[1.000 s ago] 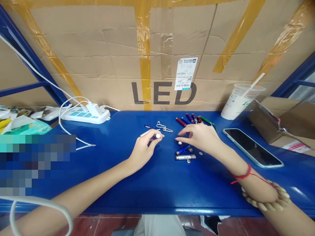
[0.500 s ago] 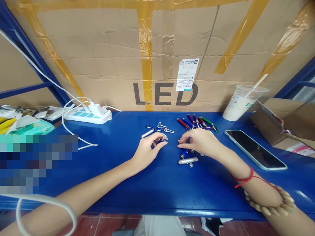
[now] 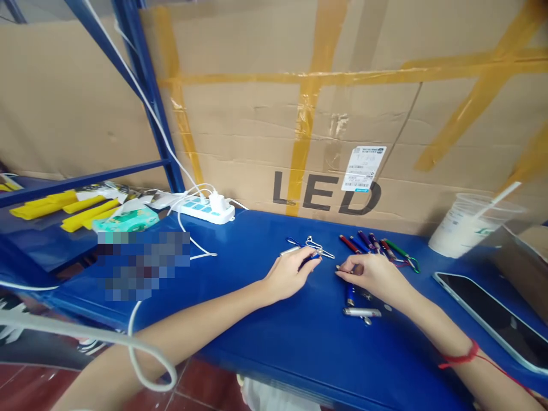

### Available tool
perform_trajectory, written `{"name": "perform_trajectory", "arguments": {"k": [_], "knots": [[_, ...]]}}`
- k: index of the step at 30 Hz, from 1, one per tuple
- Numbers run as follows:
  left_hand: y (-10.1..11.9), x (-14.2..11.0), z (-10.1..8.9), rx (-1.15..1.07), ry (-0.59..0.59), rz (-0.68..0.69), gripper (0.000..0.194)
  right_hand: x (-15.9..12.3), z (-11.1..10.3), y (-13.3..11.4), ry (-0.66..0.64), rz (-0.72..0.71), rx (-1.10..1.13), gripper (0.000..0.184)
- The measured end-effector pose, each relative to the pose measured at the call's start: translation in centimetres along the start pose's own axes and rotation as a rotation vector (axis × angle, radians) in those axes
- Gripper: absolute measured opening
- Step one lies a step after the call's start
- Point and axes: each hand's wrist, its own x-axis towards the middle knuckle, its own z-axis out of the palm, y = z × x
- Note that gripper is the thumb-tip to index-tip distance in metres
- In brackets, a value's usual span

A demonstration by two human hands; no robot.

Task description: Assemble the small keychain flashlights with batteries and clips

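My left hand (image 3: 290, 274) rests on the blue table (image 3: 257, 319), fingers curled round a small keychain flashlight (image 3: 289, 251) whose silver end sticks out to the left. Just to its right, my right hand (image 3: 373, 275) pinches a tiny part at its fingertips; I cannot make out what it is. The two hands' fingertips are a short gap apart. Metal key clips (image 3: 319, 249) lie just beyond them. Under my right hand lie a blue flashlight body (image 3: 350, 294) and a silver one (image 3: 362, 312). A row of several coloured flashlights (image 3: 372, 242) lies behind.
A taped cardboard wall marked LED (image 3: 326, 192) closes the back. A white power strip (image 3: 206, 208) with cables sits back left, a plastic cup with straw (image 3: 464, 228) back right, a phone (image 3: 492, 317) at right. Yellow packets (image 3: 64, 205) lie on the left shelf. A white cable (image 3: 128, 348) loops near my left arm.
The view has swung left and tilted, showing the left shelf. My hands stay close together; the left thumb and fingers have closed over the small flashlight.
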Motion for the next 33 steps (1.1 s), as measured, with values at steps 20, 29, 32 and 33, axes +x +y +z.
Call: {"name": "perform_trajectory", "arguments": {"k": [20,29,32,33], "knots": [[-2.5,0.0,-1.2,-0.117,0.127,-0.143,0.025,5.7,0.2,-10.9,0.392,-0.223,0.526,0.075],[-3.7,-2.0,-4.6,-0.189,-0.126,0.007,0.023,3.9,1.7,-10.2,0.307,-0.306,0.410,0.060],[-3.7,-2.2,-4.7,-0.194,-0.137,0.003,0.024,3.8,1.6,-10.3,0.283,-0.329,0.398,0.056],[-3.7,-2.2,-4.6,-0.189,-0.134,0.004,0.024,3.8,1.6,-10.3,0.273,-0.330,0.401,0.056]]}}
